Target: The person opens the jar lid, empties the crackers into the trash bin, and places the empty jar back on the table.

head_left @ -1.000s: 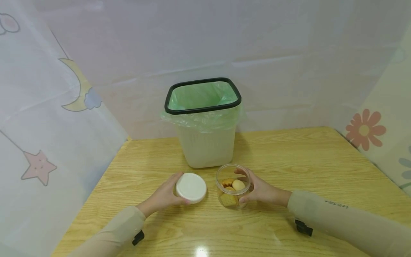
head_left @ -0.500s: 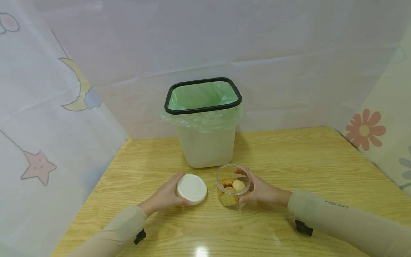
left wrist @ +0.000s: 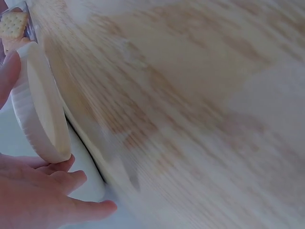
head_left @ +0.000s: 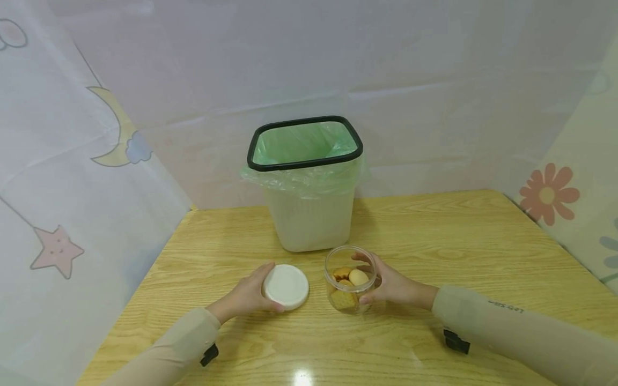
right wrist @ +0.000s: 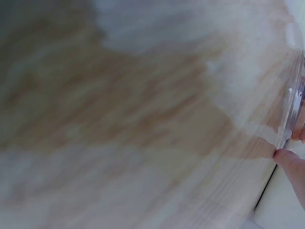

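My left hand point(head_left: 246, 294) holds a round white lid point(head_left: 287, 287) by its left edge, thumb on the near side and fingers on the far side. In the left wrist view the lid point(left wrist: 24, 102) shows a ridged rim and a hollow underside. Just to its right, an uncapped clear jar point(head_left: 350, 289) stands upright on the table, with my right hand point(head_left: 393, 285) curled round its right side. Several biscuits lie inside, among them a square cracker point(head_left: 344, 300) and a round pale one point(head_left: 359, 277). The right wrist view catches only the jar's edge point(right wrist: 291, 107) and a fingertip.
Behind the lid and jar stands a white bin point(head_left: 314, 225) with a black rim and a green plastic liner point(head_left: 299, 142). The wooden table point(head_left: 434, 236) is bordered by printed cloth point(head_left: 410, 107) at the back and sides.
My left hand and the lid have shifted slightly, ending a little nearer to me. The right hand and the jar have stayed put.
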`<state>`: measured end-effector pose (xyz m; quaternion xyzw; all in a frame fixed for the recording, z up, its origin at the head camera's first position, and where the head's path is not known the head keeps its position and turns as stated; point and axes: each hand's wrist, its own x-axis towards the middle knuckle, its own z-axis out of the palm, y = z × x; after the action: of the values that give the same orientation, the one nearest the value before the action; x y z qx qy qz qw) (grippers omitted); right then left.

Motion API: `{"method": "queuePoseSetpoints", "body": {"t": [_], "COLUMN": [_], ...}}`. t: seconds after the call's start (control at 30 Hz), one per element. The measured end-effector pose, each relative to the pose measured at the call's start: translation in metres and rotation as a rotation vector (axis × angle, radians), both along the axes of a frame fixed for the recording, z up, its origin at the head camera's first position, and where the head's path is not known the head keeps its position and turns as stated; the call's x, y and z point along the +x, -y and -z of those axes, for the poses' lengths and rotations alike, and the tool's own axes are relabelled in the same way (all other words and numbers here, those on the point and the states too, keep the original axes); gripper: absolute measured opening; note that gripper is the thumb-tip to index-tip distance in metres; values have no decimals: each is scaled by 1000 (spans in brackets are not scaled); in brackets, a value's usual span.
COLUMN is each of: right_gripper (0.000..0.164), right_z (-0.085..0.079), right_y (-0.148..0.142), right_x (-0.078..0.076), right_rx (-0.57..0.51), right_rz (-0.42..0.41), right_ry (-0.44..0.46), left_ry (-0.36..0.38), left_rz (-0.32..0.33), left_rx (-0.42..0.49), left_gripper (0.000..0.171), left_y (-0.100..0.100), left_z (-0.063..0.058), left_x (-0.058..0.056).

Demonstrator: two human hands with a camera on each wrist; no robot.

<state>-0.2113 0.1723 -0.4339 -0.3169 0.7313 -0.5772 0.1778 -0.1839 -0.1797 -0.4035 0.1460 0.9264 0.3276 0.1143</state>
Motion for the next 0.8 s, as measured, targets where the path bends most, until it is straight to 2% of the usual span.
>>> {"method": "queuePoseSetpoints", "body": {"t": [0.3,0.8], "right_gripper": [106,108], "right_z": [0,1], "right_y": [-1,-1], "right_x": [-1,-1], "right_rx": [-11,-16], "right_rz": [-8,-12], "right_ry": [-1,3], "left_ry": [41,60], "left_rz": [21,45], "left_rx": [-32,-61], "left_gripper": [107,104], "left_y": [6,10], "left_z": [5,11], "left_x": [-3,-3]}}
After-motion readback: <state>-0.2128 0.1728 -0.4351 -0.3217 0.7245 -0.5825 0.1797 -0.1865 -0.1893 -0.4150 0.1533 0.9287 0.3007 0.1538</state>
